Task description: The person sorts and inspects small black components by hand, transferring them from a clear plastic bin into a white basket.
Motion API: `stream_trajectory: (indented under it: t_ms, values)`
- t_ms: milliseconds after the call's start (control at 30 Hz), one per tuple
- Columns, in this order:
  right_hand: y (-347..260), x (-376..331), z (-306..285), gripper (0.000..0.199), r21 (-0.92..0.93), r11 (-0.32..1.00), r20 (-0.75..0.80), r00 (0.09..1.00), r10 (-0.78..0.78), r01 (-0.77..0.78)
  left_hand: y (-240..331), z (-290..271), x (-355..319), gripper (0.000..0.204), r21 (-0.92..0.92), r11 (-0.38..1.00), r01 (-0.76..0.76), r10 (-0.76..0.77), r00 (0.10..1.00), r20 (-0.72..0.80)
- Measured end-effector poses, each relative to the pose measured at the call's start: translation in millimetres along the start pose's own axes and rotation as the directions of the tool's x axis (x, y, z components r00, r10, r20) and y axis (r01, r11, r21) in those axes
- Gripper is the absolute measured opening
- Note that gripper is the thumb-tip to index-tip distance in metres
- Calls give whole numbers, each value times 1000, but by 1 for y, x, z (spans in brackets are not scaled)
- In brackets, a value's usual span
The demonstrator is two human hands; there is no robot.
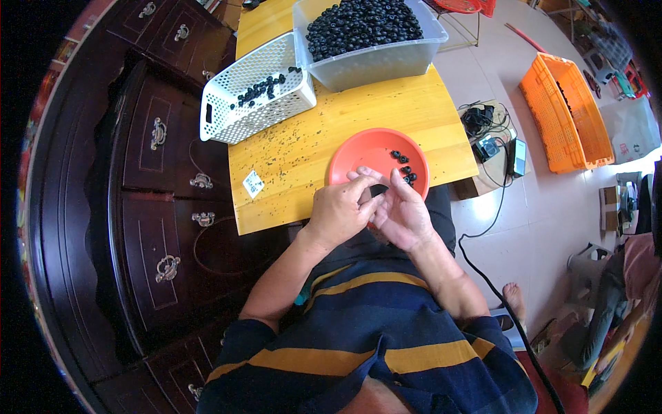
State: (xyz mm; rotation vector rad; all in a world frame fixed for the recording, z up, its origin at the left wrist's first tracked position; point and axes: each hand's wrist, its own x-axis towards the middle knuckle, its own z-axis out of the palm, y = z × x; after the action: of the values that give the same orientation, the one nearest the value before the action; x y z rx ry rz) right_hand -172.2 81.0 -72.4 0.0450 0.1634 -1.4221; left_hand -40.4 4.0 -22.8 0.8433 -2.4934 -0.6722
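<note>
Table (414, 114): yellow, dark-flecked.
Tub (376, 72): clear, heaped with black pieces, beside the surface's right edge.
Basket (272, 119): white, perforated, over the left edge.
Red bowl (362, 150): at the near edge.
Left hand (339, 207): pinching a dark flat piece (377, 189).
Right hand (405, 215): half-open; contents unclear.
Printed square (253, 183): white, by the near-left corner, print unreadable.
Black beads (403, 159): several, inside the bowl.

1. Your left hand (338, 208) and right hand (409, 215) hide part of the red bowl's (362, 148) near edge.
2. You can't tell what the dark item (378, 189) between your hands is; they partly cover it.
3. The top edge cuts off your clear tub's (376, 73) far end.
4. Specks (276, 170) on your table (441, 141) are too small to identify.
</note>
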Motion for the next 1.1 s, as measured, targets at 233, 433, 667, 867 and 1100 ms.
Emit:
stream_trajectory:
  t_ms: [233,433,667,867,1100]
  values:
    - [-2,0,-4,55,25,1000,20,1000,-18,17,-3,3,-3,29,89,996,-11,11,1000,-1]
    - [1,-1,-3,47,-77,997,-37,999,0,-3,-9,-2,-3,27,-49,997,57,-57,998,4]
    - [-7,-4,-21,26,-341,931,-111,989,95,-128,1,-25,6,25,-70,993,98,-92,993,79]
    - [-9,-7,-9,23,-300,943,-100,987,123,-148,-5,-29,8,17,-228,945,234,-178,954,240]
    - [-2,-5,-8,27,-290,956,-2,999,37,-36,-7,-25,7,13,-801,528,281,-120,959,258]
